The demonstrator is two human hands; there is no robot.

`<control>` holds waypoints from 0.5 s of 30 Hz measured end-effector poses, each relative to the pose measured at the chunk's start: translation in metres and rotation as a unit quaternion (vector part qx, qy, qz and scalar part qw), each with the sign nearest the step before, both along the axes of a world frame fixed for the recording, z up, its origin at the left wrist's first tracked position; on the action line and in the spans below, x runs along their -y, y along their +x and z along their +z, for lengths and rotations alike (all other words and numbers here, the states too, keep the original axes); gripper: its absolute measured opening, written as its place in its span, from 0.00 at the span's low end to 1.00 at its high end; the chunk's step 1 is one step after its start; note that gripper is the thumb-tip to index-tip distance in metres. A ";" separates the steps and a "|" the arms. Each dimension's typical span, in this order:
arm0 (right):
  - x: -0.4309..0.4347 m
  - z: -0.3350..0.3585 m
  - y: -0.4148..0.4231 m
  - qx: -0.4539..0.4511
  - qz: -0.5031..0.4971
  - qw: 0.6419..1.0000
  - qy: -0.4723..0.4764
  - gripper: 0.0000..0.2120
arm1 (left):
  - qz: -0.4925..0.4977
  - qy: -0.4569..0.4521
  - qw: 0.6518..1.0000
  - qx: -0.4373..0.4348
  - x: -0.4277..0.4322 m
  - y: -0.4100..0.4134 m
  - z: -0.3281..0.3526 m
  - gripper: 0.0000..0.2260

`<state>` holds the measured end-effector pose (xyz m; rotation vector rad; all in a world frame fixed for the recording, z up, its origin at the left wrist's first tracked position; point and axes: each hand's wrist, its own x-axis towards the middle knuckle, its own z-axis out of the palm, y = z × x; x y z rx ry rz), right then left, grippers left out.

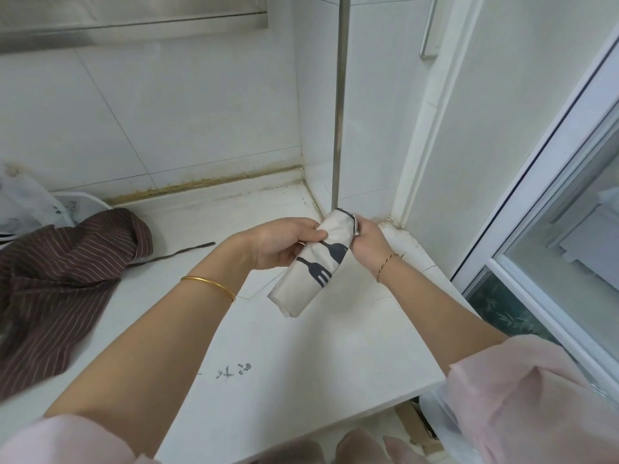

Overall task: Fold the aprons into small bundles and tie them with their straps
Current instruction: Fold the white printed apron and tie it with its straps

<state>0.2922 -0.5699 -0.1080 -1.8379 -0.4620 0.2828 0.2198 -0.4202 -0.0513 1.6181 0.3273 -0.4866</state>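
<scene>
We find our left hand [284, 244] and right hand [366, 241] both gripping the rolled cream fork-print apron bundle [313, 269] above the white counter [301, 346] at centre, its strap untied; loosened grip would likely unroll it.

Holding rolled cream apron [311, 272], fork print, tilted, above far right corner of worktop [301, 346]. Gripping upper part with left hand [284, 244], thumb across cloth; pinching top end with right hand [368, 242]. Gold bangle [209, 286] on left wrist, thin twisted bracelet [388, 262] on right.

At left edge of worktop, crumpled brown striped apron [60, 279], strap [181, 252] trailing toward middle. Behind it, at far left, white plastic bag [23, 202]. In far right corner, upright metal pole [340, 112] against tiled wall, just behind bundle's top end.
</scene>
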 end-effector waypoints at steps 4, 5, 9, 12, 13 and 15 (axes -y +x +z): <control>-0.009 -0.004 -0.002 -0.082 0.002 0.996 0.022 0.09 | 0.039 0.028 0.999 0.013 -0.008 0.003 0.000 0.05; -0.010 -0.007 -0.003 -0.098 -0.001 0.994 0.038 0.10 | 0.044 0.040 0.998 0.017 -0.011 0.003 -0.002 0.05; -0.006 -0.002 -0.006 -0.049 -0.033 0.998 -0.002 0.11 | 0.106 0.087 0.990 0.034 -0.020 0.004 -0.012 0.08; -0.004 0.005 -0.004 -0.072 -0.032 0.997 -0.010 0.14 | 0.188 0.120 0.974 0.046 -0.026 0.007 -0.024 0.04; -0.005 0.008 -0.006 -0.106 -0.011 0.994 0.006 0.14 | 0.218 0.125 0.967 0.052 -0.027 0.009 -0.028 0.02; -0.007 0.011 -0.016 -0.181 0.056 0.981 0.049 0.14 | 0.273 0.087 0.955 0.072 -0.026 0.012 -0.033 0.03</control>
